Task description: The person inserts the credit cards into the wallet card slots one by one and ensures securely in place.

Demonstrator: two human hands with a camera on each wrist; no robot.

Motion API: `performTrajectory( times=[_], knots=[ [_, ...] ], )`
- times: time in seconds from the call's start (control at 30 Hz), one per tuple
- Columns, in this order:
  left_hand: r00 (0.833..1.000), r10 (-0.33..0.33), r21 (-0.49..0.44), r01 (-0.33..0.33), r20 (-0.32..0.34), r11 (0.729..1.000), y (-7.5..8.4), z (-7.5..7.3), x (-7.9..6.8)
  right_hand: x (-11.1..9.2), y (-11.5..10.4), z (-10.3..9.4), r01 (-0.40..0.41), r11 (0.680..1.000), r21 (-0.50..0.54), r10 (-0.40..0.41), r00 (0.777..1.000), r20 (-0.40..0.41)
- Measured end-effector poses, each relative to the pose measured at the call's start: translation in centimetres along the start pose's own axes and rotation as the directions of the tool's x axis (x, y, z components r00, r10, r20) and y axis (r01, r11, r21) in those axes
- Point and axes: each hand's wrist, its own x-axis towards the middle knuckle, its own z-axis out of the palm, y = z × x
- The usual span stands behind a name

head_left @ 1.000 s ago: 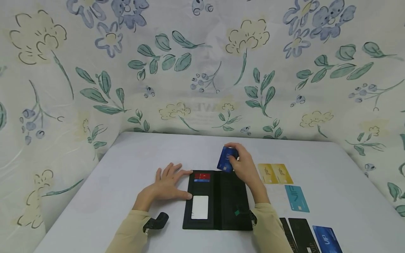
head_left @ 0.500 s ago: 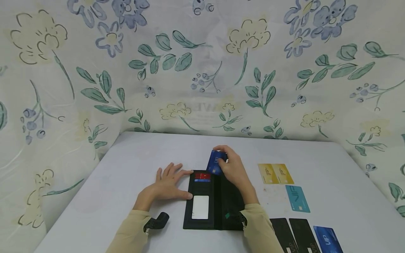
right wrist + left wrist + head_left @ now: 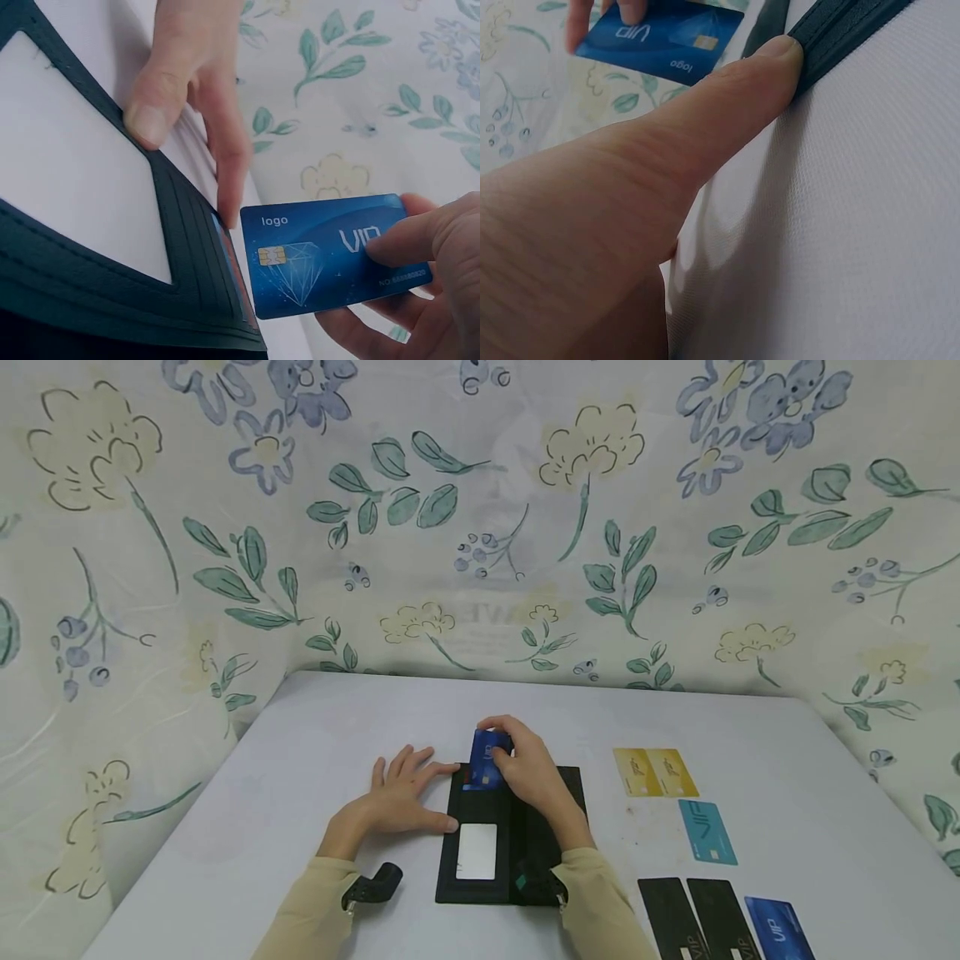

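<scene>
My right hand (image 3: 534,768) pinches a blue VIP card (image 3: 322,255) between thumb and fingers, chip end toward the wallet. In the head view this card overlaps the top of the left panel of an open black card wallet (image 3: 483,893). My left hand (image 3: 390,802) lies with spread, straight fingers at the wallet's left side; its thumb (image 3: 776,56) presses the edge and the index fingertip touches the upper corner. A white window (image 3: 477,852) shows low on that panel. Slots with a thin red and blue card edge (image 3: 232,270) run along the top in the right wrist view.
Right of the wallet lie two gold cards (image 3: 656,772), a teal card (image 3: 708,832), two black cards (image 3: 675,918) and another blue VIP card (image 3: 780,928). The white table (image 3: 225,860) ends at a floral cloth backdrop (image 3: 480,527).
My right hand has carried the blue card leftward, from above the wallet's right panel to over the top of the left panel. The left hand has stayed in place.
</scene>
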Motion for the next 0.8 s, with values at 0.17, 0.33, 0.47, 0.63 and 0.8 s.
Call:
performTrajectory(
  times=[0.17, 0.33, 0.47, 0.63, 0.8],
  knots=[
    [1.0, -0.006, 0.004, 0.006, 0.001, 1.0, 0.1, -0.1, 0.0, -0.1, 0.1, 0.2, -0.008, 1.0, -0.004, 0.008, 1.0, 0.028],
    [1.0, -0.012, 0.01, 0.012, 0.002, 1.0, 0.0, 0.1, 0.1, -0.2, 0.4, 0.4, -0.043, 0.999, -0.002, 0.043, 0.998, 0.05],
    [1.0, -0.012, 0.011, 0.012, 0.003, 1.0, 0.0, 0.2, 0.2, -0.4, 0.4, 0.5, -0.056, 0.998, 0.01, 0.055, 0.996, 0.064],
    [1.0, -0.007, -0.001, 0.007, 0.005, 1.0, 0.1, 0.1, 0.1, -0.7, 0.4, 0.9, -0.039, 0.999, 0.021, 0.038, 0.998, 0.054],
    [1.0, -0.011, -0.004, 0.011, 0.002, 1.0, 0.2, -0.1, -0.1, -0.8, 0.2, 1.4, -0.012, 1.0, -0.008, 0.012, 0.999, 0.047]
  ],
)
